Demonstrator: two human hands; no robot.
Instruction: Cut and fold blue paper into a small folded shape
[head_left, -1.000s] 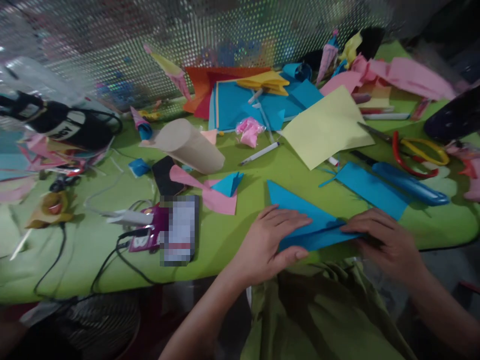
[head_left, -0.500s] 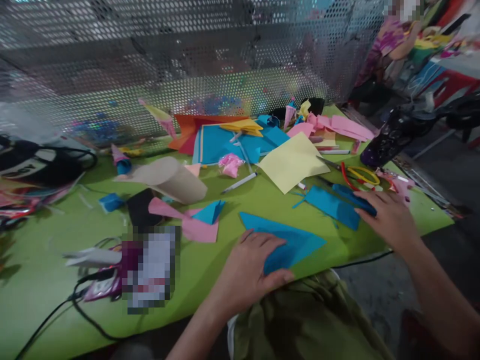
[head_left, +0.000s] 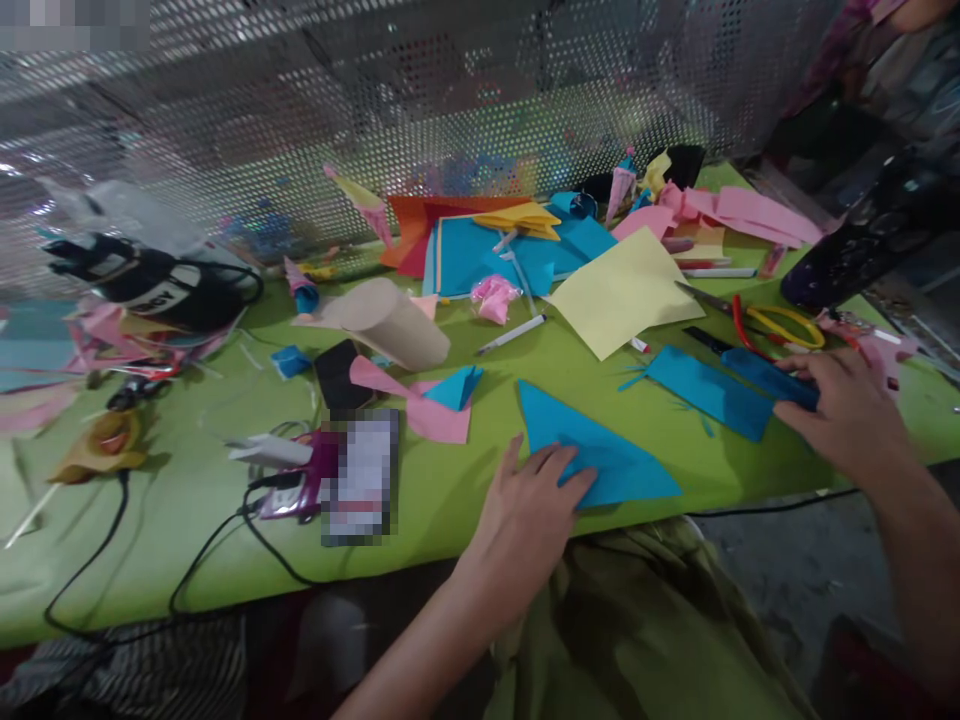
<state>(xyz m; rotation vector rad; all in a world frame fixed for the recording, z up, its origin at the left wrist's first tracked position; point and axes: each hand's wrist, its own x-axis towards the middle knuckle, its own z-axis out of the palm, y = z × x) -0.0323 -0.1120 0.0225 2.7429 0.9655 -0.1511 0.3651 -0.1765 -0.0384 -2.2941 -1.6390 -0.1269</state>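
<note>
My left hand [head_left: 536, 500] rests on a sheet of blue paper folded into a triangle [head_left: 615, 460], fingers spread and pressing it flat near the table's front edge. Over on the right, my right hand [head_left: 847, 410] has its fingers closed round the blue handle of a cutter [head_left: 772, 376] with a dark front end, lying low over the table. Just left of that hand is a blue paper strip [head_left: 709, 392] with a fringed end. Scissors with red and yellow handles [head_left: 784, 325] lie behind the cutter.
A pale yellow sheet [head_left: 626, 295], a pen [head_left: 512, 334] and a cardboard roll [head_left: 401, 325] lie farther back. A phone [head_left: 364, 480] and cables are at left. A dark bottle [head_left: 862, 240] stands at right; a perforated metal panel [head_left: 465, 120] runs behind.
The view has swung left, so things appear farther right. My left hand's fingers lie flatter on the blue triangle. My right hand stays at the cutter.
</note>
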